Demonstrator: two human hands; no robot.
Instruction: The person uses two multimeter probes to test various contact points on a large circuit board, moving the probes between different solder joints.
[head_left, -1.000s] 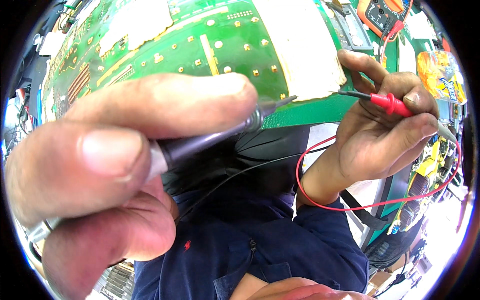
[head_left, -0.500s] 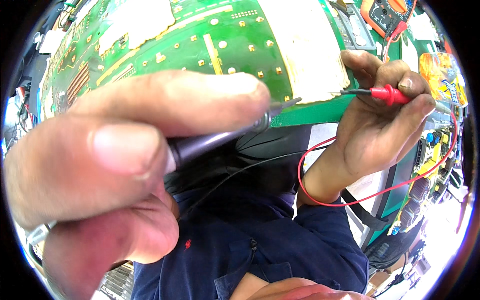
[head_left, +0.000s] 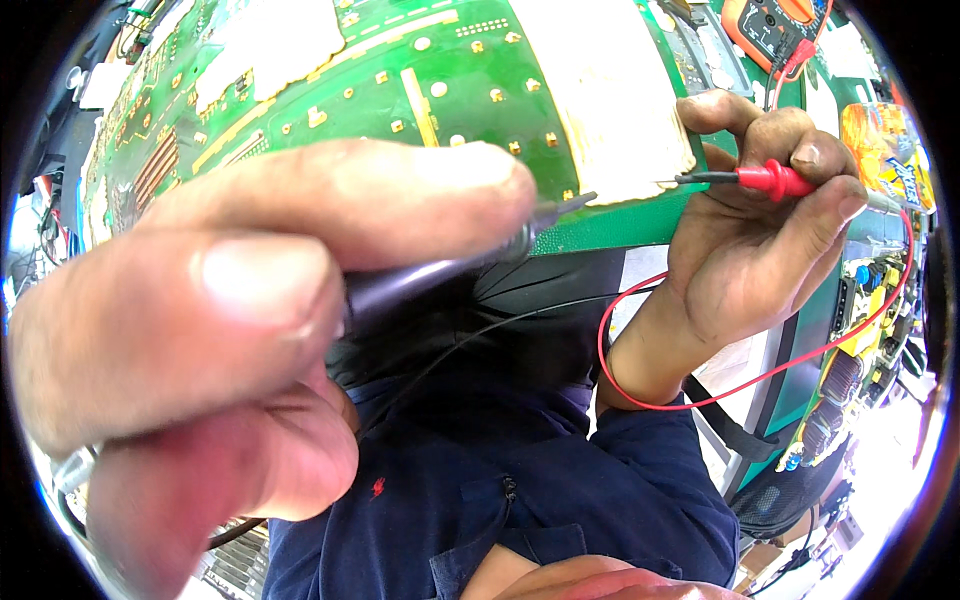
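Looming close at the left, my left hand [head_left: 250, 300] pinches a dark, pen-shaped test probe [head_left: 430, 277] between thumb and fingers. Its thin tip points right, over the near edge of a large green circuit board [head_left: 500, 125]. My right hand [head_left: 750, 215] grips a red test probe [head_left: 775, 181], whose black shaft and metal tip point left. That tip is at the lower right corner of the board's pale bare patch [head_left: 610, 100]; whether it touches cannot be told. The two tips face each other, a short gap apart. A red lead [head_left: 720, 402] loops below my right hand.
An orange multimeter [head_left: 775, 35] lies at the far right with a red plug in it. Beside my right hand sits an orange and yellow packet [head_left: 888, 155]. Another board with coils and components [head_left: 850, 365] stands at the right edge. A black lead [head_left: 500, 328] crosses my lap.
Both probe tips have shifted slightly left in the picture, and the board with them. The red probe and my right hand moved a little left; both grips are unchanged.
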